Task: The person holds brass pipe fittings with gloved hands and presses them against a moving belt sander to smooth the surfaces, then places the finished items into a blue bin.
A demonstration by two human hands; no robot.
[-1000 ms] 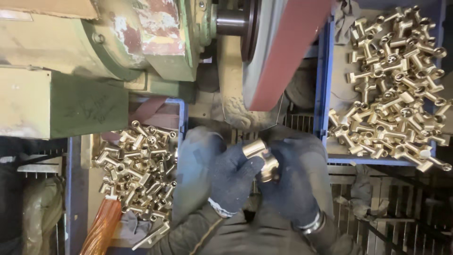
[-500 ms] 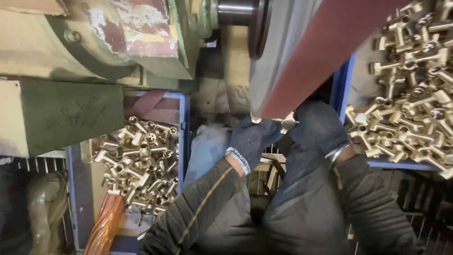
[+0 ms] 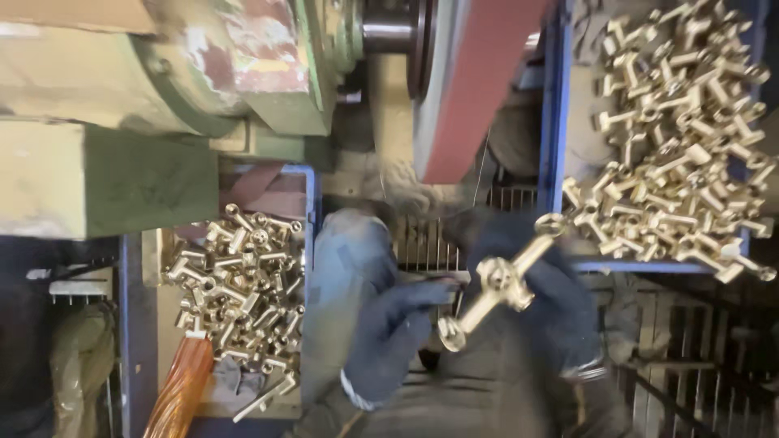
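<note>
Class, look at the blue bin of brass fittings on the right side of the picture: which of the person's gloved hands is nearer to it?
Right. The right hand, holding a brass fitting, sits just below-left of the blue bin. The left hand is farther left, across the fitting.
</note>
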